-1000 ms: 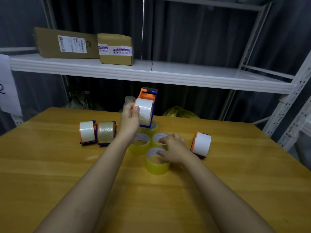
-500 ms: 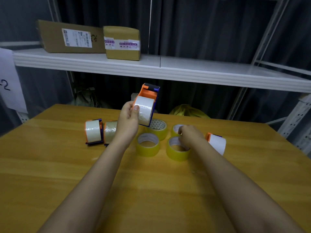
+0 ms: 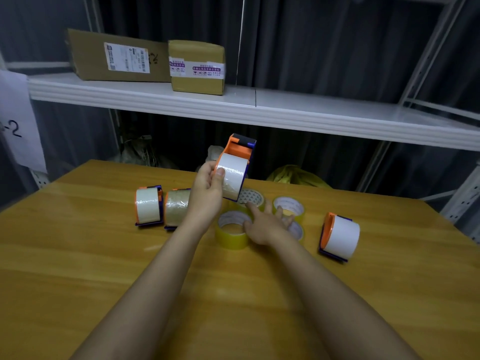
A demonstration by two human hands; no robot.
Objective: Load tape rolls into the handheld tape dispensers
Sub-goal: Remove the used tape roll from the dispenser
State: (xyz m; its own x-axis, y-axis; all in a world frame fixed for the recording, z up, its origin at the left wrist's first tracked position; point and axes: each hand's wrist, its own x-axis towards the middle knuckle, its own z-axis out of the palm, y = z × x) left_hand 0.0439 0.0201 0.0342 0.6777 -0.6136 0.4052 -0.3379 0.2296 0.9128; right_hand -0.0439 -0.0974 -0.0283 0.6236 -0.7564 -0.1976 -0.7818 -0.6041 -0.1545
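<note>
My left hand point(image 3: 206, 189) grips an orange and blue tape dispenser point(image 3: 235, 167) and holds it upright above the wooden table point(image 3: 78, 268), thumb on its pale curved face. My right hand point(image 3: 267, 222) lies with fingers spread over a cluster of yellow tape rolls: one near roll point(image 3: 230, 235) beside the thumb, one far roll point(image 3: 253, 197) at the fingertips, one at the right point(image 3: 292, 207), and another partly hidden under the hand. Two dispensers point(image 3: 148, 206) point(image 3: 176, 207) stand side by side at the left. A further dispenser point(image 3: 340, 236) stands at the right.
A white metal shelf point(image 3: 285, 113) runs across behind the table, carrying two cardboard boxes point(image 3: 117, 57) point(image 3: 197, 67). Shelf uprights point(image 3: 462, 193) stand at the right. A yellow bag point(image 3: 293, 175) lies past the table's far edge. A paper sign point(image 3: 18, 120) hangs at the left.
My right hand has shifted from the far right roll back toward the middle of the cluster and spread its fingers. My left hand keeps the dispenser raised in about the same place.
</note>
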